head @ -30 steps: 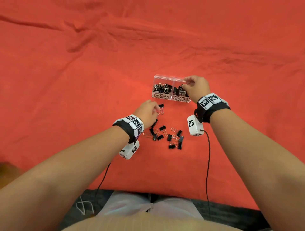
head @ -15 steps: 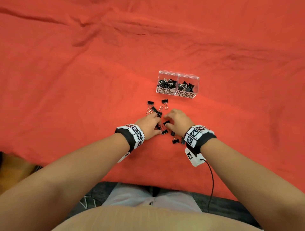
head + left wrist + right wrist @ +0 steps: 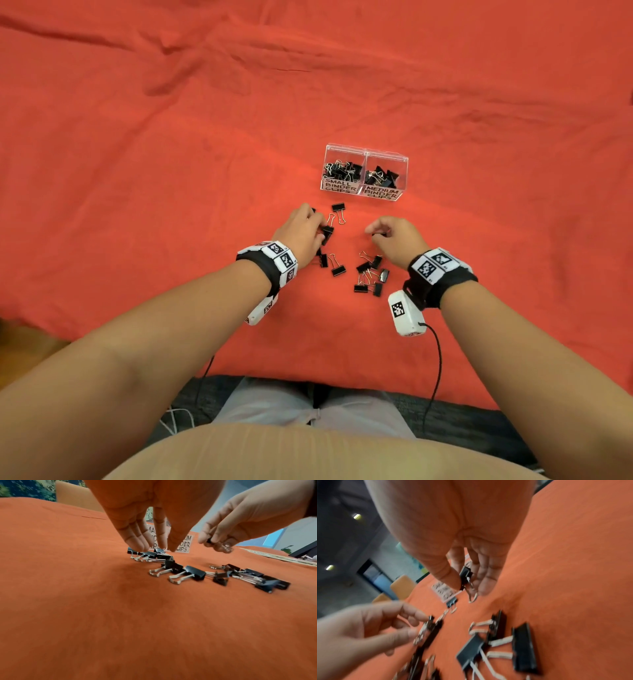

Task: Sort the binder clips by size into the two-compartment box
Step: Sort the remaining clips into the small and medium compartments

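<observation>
A clear two-compartment box (image 3: 365,150) stands on the red cloth. Its left half, labelled small, and its right half, labelled medium, both hold black binder clips. My right hand (image 3: 373,234) hovers in front of the box and pinches one black clip (image 3: 465,574) between thumb and fingers, off the cloth. My left hand (image 3: 320,224) reaches down with fairly straight fingers (image 3: 137,543). Their tips touch a cluster of clips (image 3: 154,555) on the cloth. One clip (image 3: 338,207) lies just beyond that hand. Several more clips (image 3: 369,274) lie under my right wrist.
The wrinkled red cloth (image 3: 171,171) covers the whole table, with bare cloth to the left, right and behind the box. The table's near edge (image 3: 342,380) runs above my lap. Black cables (image 3: 438,359) hang from the wrist cameras.
My right hand came back from the box to the pile and has risen with one clip pinched. My left hand has shifted forward onto the clips nearer the box.
</observation>
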Action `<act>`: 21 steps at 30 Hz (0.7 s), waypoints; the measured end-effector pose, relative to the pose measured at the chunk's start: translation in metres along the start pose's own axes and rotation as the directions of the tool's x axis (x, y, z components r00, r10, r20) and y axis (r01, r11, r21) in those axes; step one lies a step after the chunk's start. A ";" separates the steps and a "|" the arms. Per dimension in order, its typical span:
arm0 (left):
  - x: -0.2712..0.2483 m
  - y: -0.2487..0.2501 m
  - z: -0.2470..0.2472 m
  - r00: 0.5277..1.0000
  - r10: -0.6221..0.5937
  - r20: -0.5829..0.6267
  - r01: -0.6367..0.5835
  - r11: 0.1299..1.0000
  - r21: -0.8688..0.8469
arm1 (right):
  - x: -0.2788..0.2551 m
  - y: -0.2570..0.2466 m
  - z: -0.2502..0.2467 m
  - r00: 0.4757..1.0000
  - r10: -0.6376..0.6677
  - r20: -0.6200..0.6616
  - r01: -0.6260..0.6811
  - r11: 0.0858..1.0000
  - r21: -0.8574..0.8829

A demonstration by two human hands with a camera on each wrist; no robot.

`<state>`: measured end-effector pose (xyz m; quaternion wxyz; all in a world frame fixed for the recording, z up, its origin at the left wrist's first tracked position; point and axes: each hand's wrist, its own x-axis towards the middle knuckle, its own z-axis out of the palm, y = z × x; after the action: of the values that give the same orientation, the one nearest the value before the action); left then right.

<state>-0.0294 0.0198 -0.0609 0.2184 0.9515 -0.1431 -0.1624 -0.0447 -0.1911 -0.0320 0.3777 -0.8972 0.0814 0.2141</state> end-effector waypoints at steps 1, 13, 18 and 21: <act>0.004 0.000 0.000 1.000 0.006 -0.003 -0.006 1.000 0.014 | -0.002 0.002 -0.006 1.000 0.025 0.019 -0.025 1.000 0.015; 0.026 0.000 -0.004 0.999 -0.011 0.038 0.004 0.986 0.165 | -0.015 0.033 0.016 0.998 0.057 0.021 -0.049 0.964 -0.260; 0.025 0.001 -0.003 0.999 -0.017 0.045 0.014 0.999 0.050 | -0.013 0.025 0.014 0.996 0.089 -0.004 -0.089 0.988 -0.130; 0.026 0.005 -0.004 0.998 -0.039 0.055 0.041 0.999 -0.031 | 0.000 0.010 -0.003 0.996 0.051 -0.067 -0.054 0.997 -0.052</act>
<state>-0.0054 0.0081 -0.0613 0.2264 0.9458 -0.1273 -0.1948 -0.0470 -0.2004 -0.0370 0.3448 -0.9111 0.1114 0.1965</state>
